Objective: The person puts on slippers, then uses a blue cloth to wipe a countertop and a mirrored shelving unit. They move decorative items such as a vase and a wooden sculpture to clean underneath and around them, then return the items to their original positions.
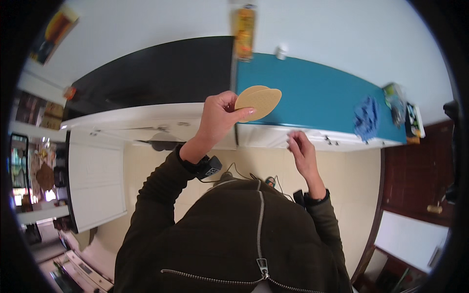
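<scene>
My left hand (223, 113) is raised above the front edge of the counter, pinching two thin beige pads (262, 102) between thumb and fingers. The pads overlap like a small fan. Each is oval with a pointed tip, and the front one has a pattern of small dots. My right hand (303, 152) hangs apart from them, in front of the white cabinet fronts below the blue counter. Its fingers are loosely bent, and I see nothing in them. The fingertips are slightly blurred.
Beyond the pads lies a blue countertop (311, 88), with a black countertop (157, 73) to its left. A crumpled blue cloth (366, 118) lies near the right end, beside plastic packages (395, 102). A yellow package (244, 34) and a small white container (281, 51) stand along the wall.
</scene>
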`<state>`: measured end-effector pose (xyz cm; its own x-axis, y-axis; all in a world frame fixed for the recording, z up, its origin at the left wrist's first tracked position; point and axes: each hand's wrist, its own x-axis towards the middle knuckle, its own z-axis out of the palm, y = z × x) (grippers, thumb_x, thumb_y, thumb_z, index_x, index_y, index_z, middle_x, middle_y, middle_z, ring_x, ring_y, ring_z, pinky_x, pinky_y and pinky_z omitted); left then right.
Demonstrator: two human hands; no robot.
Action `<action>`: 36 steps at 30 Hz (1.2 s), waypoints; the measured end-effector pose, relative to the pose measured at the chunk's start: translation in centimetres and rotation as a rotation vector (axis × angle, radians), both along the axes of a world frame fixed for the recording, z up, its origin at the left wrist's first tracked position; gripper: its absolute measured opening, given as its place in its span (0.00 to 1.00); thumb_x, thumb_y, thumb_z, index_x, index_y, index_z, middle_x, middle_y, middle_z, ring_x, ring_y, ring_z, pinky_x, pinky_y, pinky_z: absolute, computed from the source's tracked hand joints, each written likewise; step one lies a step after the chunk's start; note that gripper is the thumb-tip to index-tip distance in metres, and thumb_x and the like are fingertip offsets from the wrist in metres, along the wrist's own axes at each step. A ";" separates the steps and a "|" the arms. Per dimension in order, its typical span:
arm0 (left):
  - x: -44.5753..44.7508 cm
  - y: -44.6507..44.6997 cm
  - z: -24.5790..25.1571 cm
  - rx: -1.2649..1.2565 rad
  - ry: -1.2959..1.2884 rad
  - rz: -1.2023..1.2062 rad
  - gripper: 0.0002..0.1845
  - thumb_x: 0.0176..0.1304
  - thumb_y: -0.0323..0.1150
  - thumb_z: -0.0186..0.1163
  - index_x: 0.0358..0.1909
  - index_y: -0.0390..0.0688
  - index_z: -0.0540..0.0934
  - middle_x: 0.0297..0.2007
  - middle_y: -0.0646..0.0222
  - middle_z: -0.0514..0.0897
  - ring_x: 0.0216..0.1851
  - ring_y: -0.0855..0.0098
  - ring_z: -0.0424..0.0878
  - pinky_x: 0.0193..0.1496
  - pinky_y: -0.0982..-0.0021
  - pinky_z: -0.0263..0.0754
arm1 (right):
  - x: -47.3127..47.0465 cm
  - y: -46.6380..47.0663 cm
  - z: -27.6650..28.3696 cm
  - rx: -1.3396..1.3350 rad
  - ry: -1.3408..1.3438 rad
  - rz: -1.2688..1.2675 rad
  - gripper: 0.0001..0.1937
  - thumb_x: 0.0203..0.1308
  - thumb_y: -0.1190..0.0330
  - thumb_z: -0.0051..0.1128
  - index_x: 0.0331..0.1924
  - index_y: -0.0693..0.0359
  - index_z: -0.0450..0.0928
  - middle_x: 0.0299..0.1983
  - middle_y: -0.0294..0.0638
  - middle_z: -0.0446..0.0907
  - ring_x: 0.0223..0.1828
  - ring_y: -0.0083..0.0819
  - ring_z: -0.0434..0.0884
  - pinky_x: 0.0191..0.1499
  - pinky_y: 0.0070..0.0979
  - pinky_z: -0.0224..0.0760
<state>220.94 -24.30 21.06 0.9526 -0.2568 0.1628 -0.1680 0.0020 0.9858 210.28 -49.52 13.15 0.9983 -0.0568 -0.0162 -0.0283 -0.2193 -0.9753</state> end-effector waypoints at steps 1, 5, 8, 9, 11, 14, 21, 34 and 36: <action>-0.8 -2.7 -0.3 0.026 0.034 -0.032 0.13 0.53 0.30 0.75 0.24 0.35 0.80 0.22 0.74 0.80 0.23 0.86 0.70 0.25 0.79 0.64 | 0.1 -1.3 1.0 0.021 -0.036 -0.013 0.11 0.73 0.65 0.50 0.50 0.64 0.73 0.35 0.32 0.75 0.35 0.19 0.74 0.40 0.19 0.70; -2.9 -13.2 -1.2 0.042 0.075 -0.197 0.12 0.53 0.30 0.75 0.24 0.35 0.81 0.22 0.72 0.80 0.23 0.85 0.71 0.25 0.77 0.64 | -1.1 -7.2 4.3 0.311 -0.138 -0.145 0.13 0.71 0.66 0.55 0.53 0.63 0.75 0.35 0.31 0.77 0.34 0.16 0.73 0.38 0.17 0.69; -5.0 -20.0 -1.7 0.047 0.138 -0.307 0.11 0.54 0.30 0.74 0.26 0.34 0.82 0.22 0.73 0.80 0.24 0.85 0.71 0.25 0.77 0.63 | -3.1 -12.7 5.6 0.250 -0.154 -0.146 0.14 0.69 0.64 0.59 0.52 0.63 0.77 0.35 0.30 0.78 0.33 0.15 0.73 0.36 0.17 0.68; -5.4 -21.8 -1.7 0.097 0.148 -0.335 0.11 0.55 0.30 0.73 0.27 0.33 0.82 0.22 0.74 0.80 0.24 0.85 0.71 0.26 0.77 0.63 | -3.8 -14.3 5.7 0.246 -0.130 -0.168 0.14 0.68 0.63 0.59 0.51 0.63 0.78 0.35 0.30 0.78 0.33 0.15 0.73 0.35 0.17 0.68; -6.2 -25.5 -1.6 0.135 0.158 -0.374 0.10 0.56 0.30 0.72 0.30 0.33 0.84 0.22 0.75 0.80 0.25 0.85 0.71 0.26 0.77 0.63 | -5.3 -17.9 5.3 0.229 -0.095 -0.213 0.14 0.67 0.63 0.61 0.49 0.64 0.79 0.34 0.30 0.79 0.32 0.15 0.72 0.33 0.17 0.67; -7.4 -29.8 -2.0 0.039 0.206 -0.388 0.09 0.57 0.30 0.71 0.33 0.33 0.85 0.22 0.76 0.79 0.25 0.85 0.69 0.27 0.77 0.62 | -7.0 -22.7 3.7 0.213 -0.127 -0.346 0.13 0.70 0.62 0.57 0.46 0.64 0.80 0.34 0.33 0.80 0.33 0.18 0.74 0.34 0.18 0.69; -4.6 -34.8 -2.4 0.223 0.213 -0.372 0.08 0.58 0.28 0.70 0.30 0.33 0.84 0.22 0.78 0.79 0.24 0.86 0.68 0.26 0.79 0.59 | -6.8 -32.0 2.0 -0.117 -0.178 -0.510 0.16 0.69 0.61 0.55 0.52 0.63 0.75 0.40 0.42 0.77 0.36 0.28 0.76 0.41 0.26 0.72; -0.2 -47.5 -5.1 0.211 0.167 -0.788 0.08 0.65 0.28 0.62 0.43 0.35 0.83 0.30 0.76 0.81 0.30 0.84 0.74 0.34 0.79 0.68 | -5.5 -40.1 1.9 0.279 -0.089 -0.527 0.10 0.69 0.63 0.57 0.40 0.63 0.76 0.30 0.27 0.74 0.31 0.14 0.69 0.34 0.18 0.63; 0.1 -48.8 -5.4 0.206 0.176 -0.769 0.09 0.67 0.29 0.60 0.45 0.36 0.82 0.30 0.75 0.81 0.30 0.83 0.74 0.33 0.79 0.68 | -6.7 -43.5 1.1 0.210 -0.093 -0.655 0.11 0.69 0.63 0.58 0.39 0.62 0.77 0.29 0.27 0.74 0.30 0.13 0.69 0.33 0.17 0.63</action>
<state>221.02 -73.15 15.68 0.5049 -0.8580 -0.0942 -0.0364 -0.1302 0.9908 203.55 -93.05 14.26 0.7574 -0.6529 -0.0091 -0.0047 0.0085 -1.0000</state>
